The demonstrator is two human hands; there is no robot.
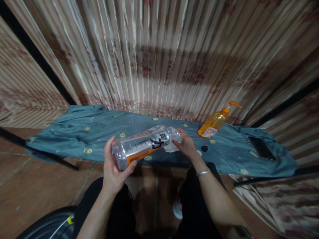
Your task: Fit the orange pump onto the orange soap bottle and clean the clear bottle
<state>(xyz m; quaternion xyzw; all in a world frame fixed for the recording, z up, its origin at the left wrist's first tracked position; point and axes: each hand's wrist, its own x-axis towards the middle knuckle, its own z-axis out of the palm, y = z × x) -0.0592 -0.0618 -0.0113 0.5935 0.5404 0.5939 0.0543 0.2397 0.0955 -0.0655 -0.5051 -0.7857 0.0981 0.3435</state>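
A clear plastic bottle (139,146) with a silver, black and orange label lies nearly sideways in the air above the cloth-covered bench. My left hand (116,171) wraps its base, thumb below and fingers on the far side. At the narrow neck end, my right hand (185,142) is closed on clear plastic; whether this is only the neck or a separate small clear piece I cannot tell. A white tissue-like sheet (171,147) shows under the neck. Close to the right wrist are a small black cap (204,148) and a white round piece (199,152), partly hidden.
An orange pump bottle (213,124) leans in view at the back right of the bench's teal cloth (72,132). A dark phone (263,148) lies at the right end. Pleated curtain (159,66) hangs behind, with black frame bars (40,56) at the sides.
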